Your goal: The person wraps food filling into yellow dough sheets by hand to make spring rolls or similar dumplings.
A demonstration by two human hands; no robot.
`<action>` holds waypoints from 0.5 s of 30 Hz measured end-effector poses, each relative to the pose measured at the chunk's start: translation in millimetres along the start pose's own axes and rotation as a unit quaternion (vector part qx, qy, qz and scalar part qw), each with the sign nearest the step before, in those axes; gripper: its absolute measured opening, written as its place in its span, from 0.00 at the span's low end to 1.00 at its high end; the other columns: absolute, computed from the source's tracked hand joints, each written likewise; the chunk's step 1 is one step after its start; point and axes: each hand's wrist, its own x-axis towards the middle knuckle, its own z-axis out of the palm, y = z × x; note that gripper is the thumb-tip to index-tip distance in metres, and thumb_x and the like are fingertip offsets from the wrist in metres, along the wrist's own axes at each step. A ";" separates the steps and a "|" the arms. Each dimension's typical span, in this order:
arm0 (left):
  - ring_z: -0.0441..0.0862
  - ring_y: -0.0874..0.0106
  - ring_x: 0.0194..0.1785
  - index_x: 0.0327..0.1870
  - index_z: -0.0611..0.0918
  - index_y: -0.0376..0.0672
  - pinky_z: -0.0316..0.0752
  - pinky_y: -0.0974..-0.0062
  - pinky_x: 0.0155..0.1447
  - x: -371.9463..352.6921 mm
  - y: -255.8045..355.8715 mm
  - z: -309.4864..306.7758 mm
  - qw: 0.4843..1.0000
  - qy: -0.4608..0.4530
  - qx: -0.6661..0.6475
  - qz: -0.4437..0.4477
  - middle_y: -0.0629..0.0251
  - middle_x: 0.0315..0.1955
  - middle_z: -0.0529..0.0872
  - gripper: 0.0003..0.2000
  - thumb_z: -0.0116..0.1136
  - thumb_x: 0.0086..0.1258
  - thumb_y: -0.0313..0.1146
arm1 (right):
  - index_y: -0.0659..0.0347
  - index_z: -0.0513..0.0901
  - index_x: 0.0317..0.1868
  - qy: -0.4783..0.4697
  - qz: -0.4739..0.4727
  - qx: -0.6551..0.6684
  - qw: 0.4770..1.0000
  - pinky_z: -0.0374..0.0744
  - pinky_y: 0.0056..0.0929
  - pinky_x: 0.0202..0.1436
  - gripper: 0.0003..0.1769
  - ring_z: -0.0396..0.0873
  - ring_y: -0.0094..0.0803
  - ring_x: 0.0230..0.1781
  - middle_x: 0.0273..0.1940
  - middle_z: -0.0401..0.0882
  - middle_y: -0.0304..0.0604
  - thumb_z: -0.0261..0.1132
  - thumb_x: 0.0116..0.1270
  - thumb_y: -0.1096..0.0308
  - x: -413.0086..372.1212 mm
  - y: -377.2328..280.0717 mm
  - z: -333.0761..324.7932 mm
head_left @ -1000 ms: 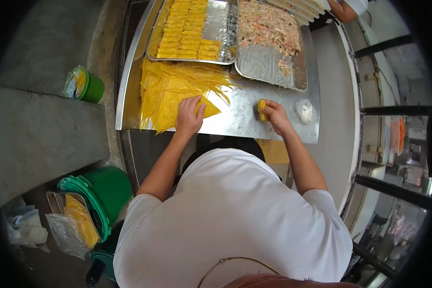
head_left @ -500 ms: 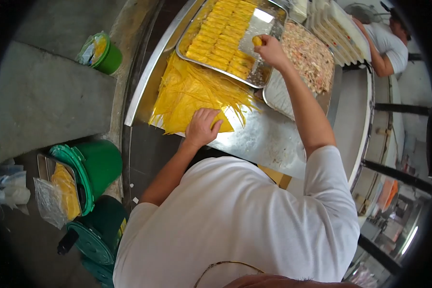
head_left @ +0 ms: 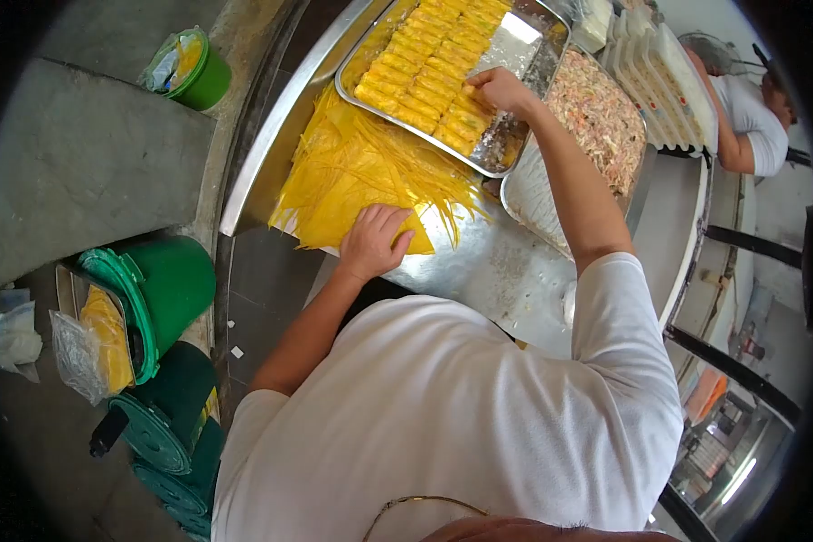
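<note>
My left hand rests with its fingers spread on the near edge of the yellow sheets, which lie in a loose stack on the metal table. My right hand is over a metal tray, its fingers pinched at the end of the rows of yellow rolls. Whether a roll is between those fingers is hard to make out. To the right of the tray, a second tray holds a pinkish shredded filling, partly behind my right forearm.
White stacked trays stand at the upper right, beside another person in a white shirt. Green buckets and a small green bin are on the floor at left. The metal table has a raised rim.
My right hand has moved left and down to the rolls; the yellow roll it held in the air is now at the row's end or hidden. My left hand stays on the sheets.
</note>
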 end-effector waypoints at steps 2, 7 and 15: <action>0.82 0.55 0.53 0.58 0.84 0.38 0.76 0.58 0.61 -0.3 1.5 -1.4 1.000 -0.001 0.002 -0.004 0.56 0.48 0.87 0.19 0.68 0.69 0.36 | 0.66 0.88 0.62 0.000 0.005 0.011 1.000 0.82 0.36 0.57 0.24 0.88 0.41 0.50 0.53 0.91 0.56 0.60 0.66 0.76 -4.1 -5.0 -7.6; 0.82 0.55 0.53 0.58 0.84 0.39 0.77 0.57 0.61 -1.5 -1.9 -1.4 1.000 0.006 -0.001 0.011 0.56 0.47 0.87 0.18 0.68 0.69 0.36 | 0.65 0.88 0.62 0.010 0.104 -0.058 0.993 0.82 0.41 0.65 0.25 0.88 0.51 0.58 0.57 0.90 0.60 0.60 0.66 0.73 -12.5 -7.9 -10.0; 0.84 0.55 0.51 0.54 0.86 0.40 0.78 0.59 0.57 -13.1 -6.2 3.1 0.997 0.056 -0.008 0.058 0.56 0.45 0.88 0.15 0.71 0.68 0.32 | 0.66 0.87 0.62 0.283 -0.036 0.030 0.958 0.84 0.38 0.63 0.24 0.89 0.44 0.57 0.55 0.91 0.59 0.62 0.67 0.68 -92.8 -31.3 -3.1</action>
